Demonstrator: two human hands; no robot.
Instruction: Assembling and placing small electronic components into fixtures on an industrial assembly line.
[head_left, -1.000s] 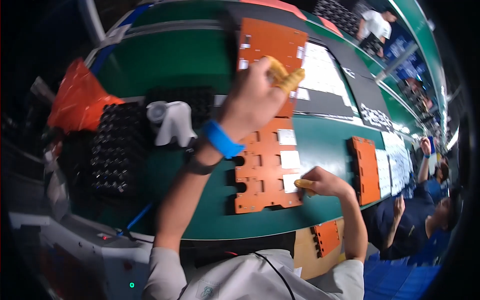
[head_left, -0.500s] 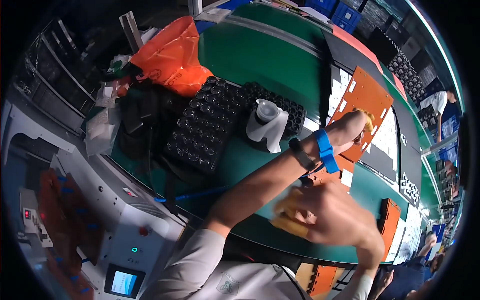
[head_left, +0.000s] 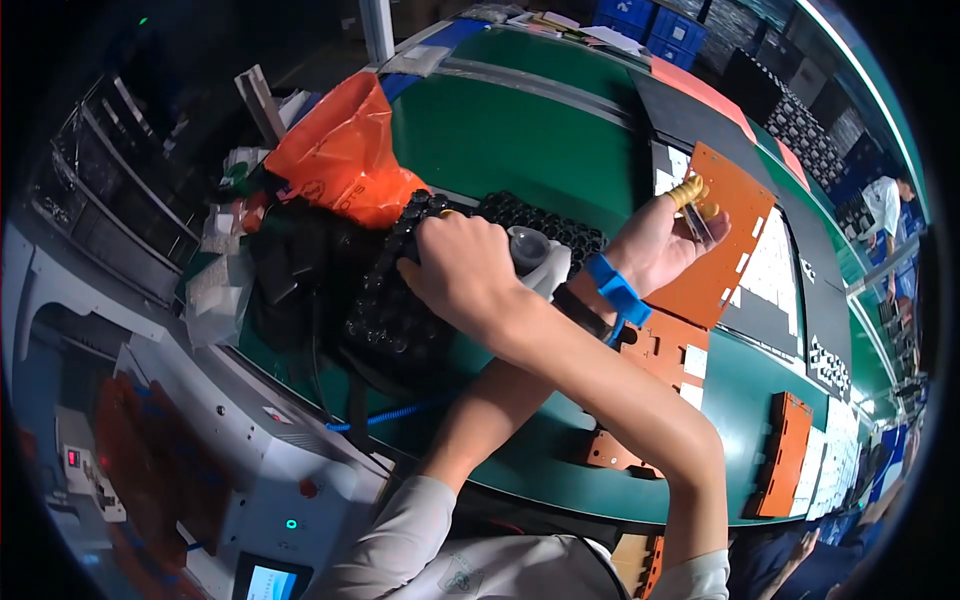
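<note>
On the green worktop point(head_left: 500, 130), an orange board point(head_left: 740, 205) is at the right and a black tray point(head_left: 395, 325) at the left. Reaching to the tray seems the step in hand: the right grip point(head_left: 465, 260) is over it, fingertips mostly hidden, so its opening and hold I cannot tell. The left grip point(head_left: 655, 245), palm up before the board, is half curled, apparently pinching a small clear piece point(head_left: 699, 229). The next move calls for freeing the crossed forearms, right over left, which stand in each other's way. Around them: an orange bag point(head_left: 340, 150) behind the tray, then a cup point(head_left: 530, 250) beside the right grip.
</note>
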